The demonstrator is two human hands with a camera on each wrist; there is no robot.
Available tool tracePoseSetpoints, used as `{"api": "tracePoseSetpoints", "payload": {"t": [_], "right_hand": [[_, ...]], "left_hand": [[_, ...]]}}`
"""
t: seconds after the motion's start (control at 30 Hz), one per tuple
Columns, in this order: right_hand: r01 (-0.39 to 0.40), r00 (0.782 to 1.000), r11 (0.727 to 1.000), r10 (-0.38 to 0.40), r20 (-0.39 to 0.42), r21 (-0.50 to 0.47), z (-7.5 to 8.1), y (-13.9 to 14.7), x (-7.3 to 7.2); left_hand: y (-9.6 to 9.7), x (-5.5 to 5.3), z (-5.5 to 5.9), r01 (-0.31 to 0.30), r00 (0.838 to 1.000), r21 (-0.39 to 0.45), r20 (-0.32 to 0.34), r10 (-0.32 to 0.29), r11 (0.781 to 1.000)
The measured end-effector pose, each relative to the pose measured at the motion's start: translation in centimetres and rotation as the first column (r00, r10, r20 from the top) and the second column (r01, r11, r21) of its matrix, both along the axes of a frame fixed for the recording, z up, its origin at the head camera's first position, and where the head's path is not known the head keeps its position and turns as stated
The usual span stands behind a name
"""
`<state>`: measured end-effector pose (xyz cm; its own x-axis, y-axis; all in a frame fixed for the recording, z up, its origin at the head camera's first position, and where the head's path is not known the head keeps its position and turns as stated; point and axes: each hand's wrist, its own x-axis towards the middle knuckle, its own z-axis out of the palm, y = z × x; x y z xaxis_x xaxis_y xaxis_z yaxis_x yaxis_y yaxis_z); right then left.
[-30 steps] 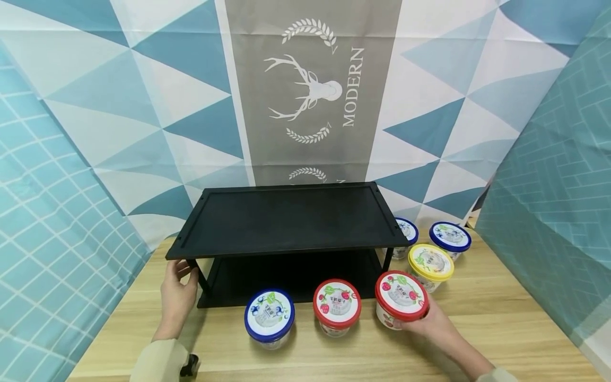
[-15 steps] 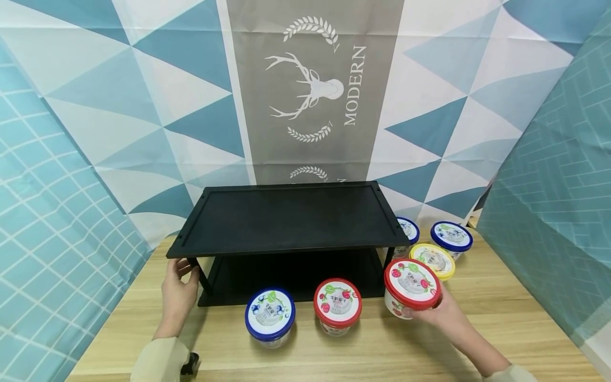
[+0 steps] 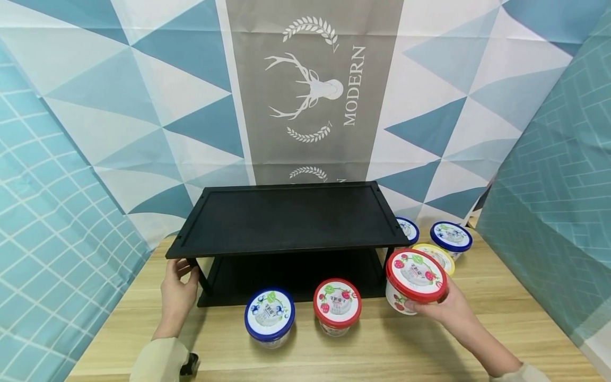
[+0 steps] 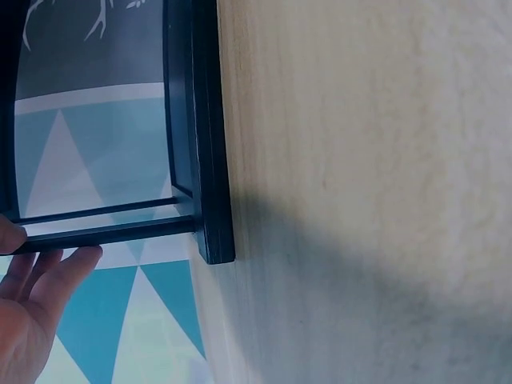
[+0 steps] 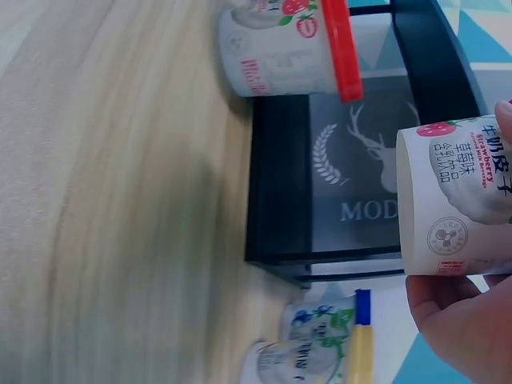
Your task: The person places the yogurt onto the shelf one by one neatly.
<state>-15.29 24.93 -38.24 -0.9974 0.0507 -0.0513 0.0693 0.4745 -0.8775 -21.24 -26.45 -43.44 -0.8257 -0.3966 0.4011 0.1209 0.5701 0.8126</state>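
My right hand (image 3: 451,307) grips a red-lidded strawberry milk cup (image 3: 416,275), thumb and fingers on its side. The cup hangs above the table by the right front leg of a two-tier black rack (image 3: 291,220); its white underside edge shows in the right wrist view. My left hand (image 3: 179,294) holds the rack's left front leg (image 4: 112,234) just below the top board, thumb on one side and fingertips on the other. Before the rack stand a blue-lidded blueberry cup (image 3: 269,317) and another red-lidded strawberry cup (image 3: 337,302).
Right of the rack are a yellow-lidded cup (image 3: 444,260), partly hidden behind the held one, and two blue-lidded cups, one at the far right (image 3: 451,237). Patterned cloth (image 3: 310,106) hangs behind and along both sides of the wooden table (image 3: 363,353).
My right hand has lifted the strawberry cup and carried it up and to the right, so it now covers more of the yellow-lidded cup. The left hand stays on the rack.
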Motion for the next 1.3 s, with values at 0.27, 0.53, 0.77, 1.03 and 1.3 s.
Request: {"api": "tracePoseSetpoints", "payload": {"t": [0.27, 0.53, 0.77, 1.03, 1.3], "right_hand": [[0.004, 1.0, 1.0, -0.004, 0.009, 0.02, 1.6, -0.6, -0.1], [0.009, 1.0, 1.0, -0.008, 0.02, -0.006, 2.6, -1.0, -0.2], [0.016, 1.0, 1.0, -0.016, -0.014, 0.0, 3.4, -1.4, -0.2], [-0.027, 0.996, 0.999, 0.024, -0.091, -0.023, 4.6, -1.8, -0.3], [-0.034, 0.992, 0.999, 0.031, -0.123, -0.023, 5.8, -2.6, -0.5]], "left_hand": [[-0.1, 0.2, 0.1, -0.017, 1.0, -0.026, -0.004, 0.017, 1.0], [-0.2, 0.3, 0.0, -0.007, 1.0, -0.017, 0.006, 0.007, 1.0], [-0.2, 0.3, -0.1, -0.007, 1.0, -0.01, -0.003, 0.007, 1.0], [-0.1, 0.4, 0.1, -0.012, 1.0, -0.012, -0.008, 0.012, 1.0], [0.0, 0.0, 0.1, -0.005, 1.0, -0.008, -0.014, 0.005, 1.0]]}}
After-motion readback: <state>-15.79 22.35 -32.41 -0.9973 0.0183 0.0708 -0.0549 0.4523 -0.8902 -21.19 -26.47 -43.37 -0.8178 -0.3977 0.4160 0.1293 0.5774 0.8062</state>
